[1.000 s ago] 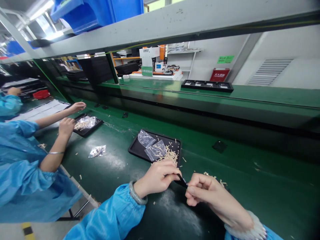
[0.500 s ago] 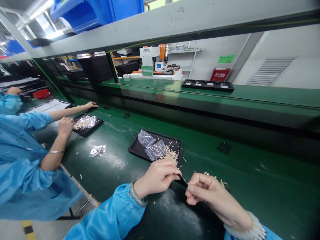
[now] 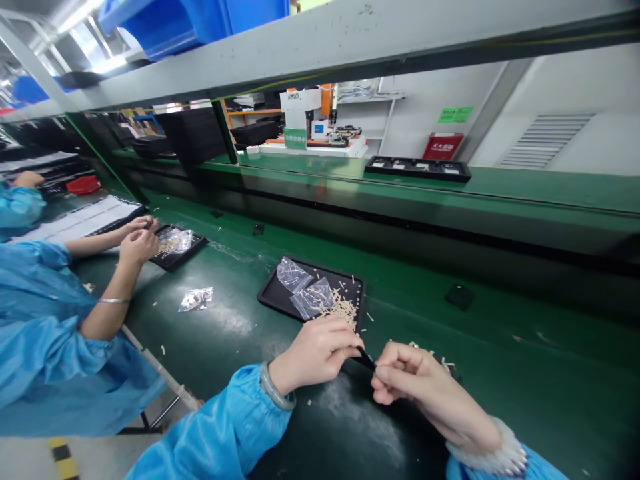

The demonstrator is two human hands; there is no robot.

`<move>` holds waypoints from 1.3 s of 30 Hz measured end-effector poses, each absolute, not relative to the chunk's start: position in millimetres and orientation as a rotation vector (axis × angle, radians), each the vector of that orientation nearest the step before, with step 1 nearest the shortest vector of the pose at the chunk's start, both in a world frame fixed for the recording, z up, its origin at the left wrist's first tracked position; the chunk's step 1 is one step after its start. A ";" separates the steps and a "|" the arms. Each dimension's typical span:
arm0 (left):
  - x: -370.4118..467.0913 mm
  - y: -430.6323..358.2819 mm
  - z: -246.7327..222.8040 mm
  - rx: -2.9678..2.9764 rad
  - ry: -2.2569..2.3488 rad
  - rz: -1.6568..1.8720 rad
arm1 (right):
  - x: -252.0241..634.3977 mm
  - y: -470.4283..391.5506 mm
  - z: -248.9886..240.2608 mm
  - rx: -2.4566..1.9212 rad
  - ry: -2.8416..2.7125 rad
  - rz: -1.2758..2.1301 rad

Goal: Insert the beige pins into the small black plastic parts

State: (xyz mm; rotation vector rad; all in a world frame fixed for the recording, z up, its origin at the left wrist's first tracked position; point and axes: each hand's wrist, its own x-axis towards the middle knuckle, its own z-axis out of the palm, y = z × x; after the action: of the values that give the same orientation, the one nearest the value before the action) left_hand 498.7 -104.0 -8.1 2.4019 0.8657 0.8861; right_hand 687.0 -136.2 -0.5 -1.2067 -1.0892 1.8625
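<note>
L hand (image 3: 320, 348) palm-down, grip clamped on blk part (image 3: 367, 360), R hand (image 3: 426, 385) curled, pinching its other end

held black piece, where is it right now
In the head view, the black piece is in the lower half, just right of centre, held between the left hand and right hand, nearer the camera than the closest black tray.

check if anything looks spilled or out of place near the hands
Yes: a few loose strips lie outside the black tray on the green surface, apart from the heap of pale strips in it; more lie behind the right hand. They look spilled. The held black piece is too small to judge.
</note>
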 end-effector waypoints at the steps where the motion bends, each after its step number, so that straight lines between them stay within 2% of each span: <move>1: 498.8 -104.1 -8.3 2.405 0.865 0.882 | 686.9 -136.0 -0.8 -1.208 -1.091 1.862; 5: 503.3 -106.1 -13.0 2.269 0.899 0.898 | 687.1 -134.0 -0.8 -1.187 -1.095 1.855; 13: 519.8 -109.4 -29.6 1.531 0.994 0.849 | 690.6 -131.9 1.5 -1.115 -0.915 1.917; 19: 517.3 -109.1 -26.9 1.664 1.037 0.880 | 691.9 -129.7 -3.4 -1.178 -1.041 1.848; 24: 516.6 -114.1 -29.9 2.171 1.096 0.856 | 702.5 -124.6 -16.0 -1.326 -1.626 1.550; 27: 517.4 -117.3 -31.6 2.211 1.120 0.855 | 715.2 -117.9 -15.0 -1.424 -1.822 1.302; 31: 517.7 -117.1 -32.5 2.153 1.193 0.894 | 731.0 -80.4 -12.2 -1.580 -1.839 0.332; 32: 517.8 -116.7 -33.1 2.169 1.195 0.875 | 734.0 -65.1 -13.8 -1.599 -1.808 0.236; 36: 518.2 -116.2 -37.3 2.283 1.178 0.747 | 746.7 -8.6 -26.6 -1.652 -1.805 0.183; 39: 518.5 -117.2 -40.0 2.360 1.163 0.689 | 762.1 -3.4 -33.1 -1.675 -1.805 0.235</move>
State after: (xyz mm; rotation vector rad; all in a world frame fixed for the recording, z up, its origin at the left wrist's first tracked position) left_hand 518.5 -117.2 -40.0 2.3604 1.1633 0.6892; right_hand 762.1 -3.4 -33.1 -1.6750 -1.8055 0.2351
